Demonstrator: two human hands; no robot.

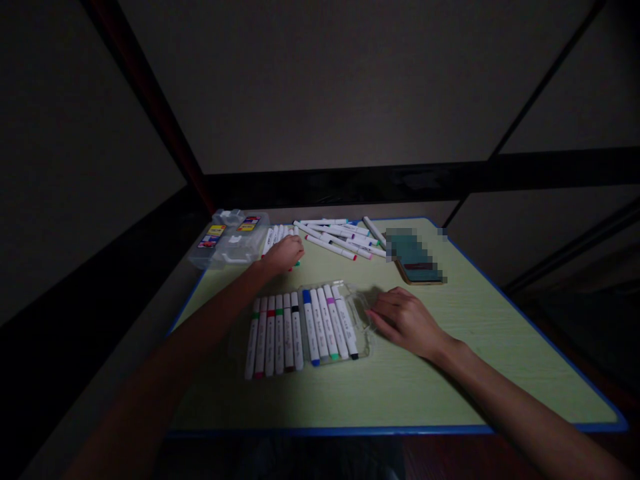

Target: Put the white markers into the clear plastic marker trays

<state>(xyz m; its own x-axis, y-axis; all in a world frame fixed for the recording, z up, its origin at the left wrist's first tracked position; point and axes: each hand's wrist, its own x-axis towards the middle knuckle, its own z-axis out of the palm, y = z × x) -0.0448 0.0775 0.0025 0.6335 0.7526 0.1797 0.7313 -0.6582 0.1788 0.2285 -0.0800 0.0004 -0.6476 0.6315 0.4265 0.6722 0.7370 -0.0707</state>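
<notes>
My left hand (284, 254) reaches to the back of the table, its fingers closed on a marker in a row of white markers (273, 236); red and green marker ends stick out below it. My right hand (406, 321) rests on the table with loosely bent fingers, the fingertips at the right edge of a clear plastic case (367, 343). Nothing shows in its grip. Several white markers with coloured bands (275, 340) lie side by side in the case's left part. More white markers (327, 327) fill its right part, some with blue, green or black ends.
Loose white markers (333, 248) lie in a pile at the back. A clear box (237, 247) with printed labels stands at the back left corner. A phone (423, 273), partly pixelated, lies at the right. The table (475, 360) has a blue edge, with a wall behind.
</notes>
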